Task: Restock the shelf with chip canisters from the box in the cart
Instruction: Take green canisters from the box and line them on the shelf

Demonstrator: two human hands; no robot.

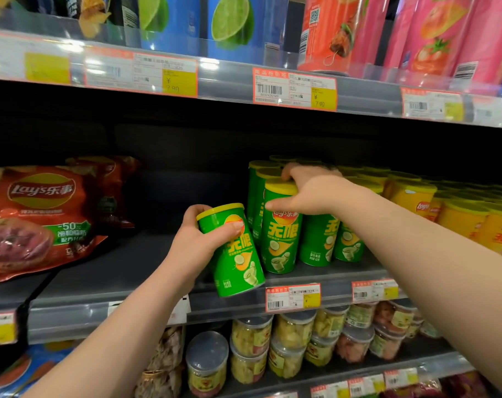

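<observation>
The dark shelf (100, 271) (red chip bags (37, 219) at left) held green cans (318, 239). The left hand (192, 245) gripped a tilted can (238, 259); the right hand (310, 191) gripped a standing can (281, 242).

We note glossy printed wrap on the green canister (239, 255), its matt yellow plastic lid (219, 211), and shiny crinkled film on the red bag (29, 222).

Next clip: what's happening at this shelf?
A person is stocking a shop shelf. The left-hand grip holds a green Lay's chip canister, tilted, at the shelf's front edge beside the green row. The right-hand grip clasps the top of the front standing green canister in that row. Yellow canisters stand to the right, and red Lay's bags lie to the left.
</observation>
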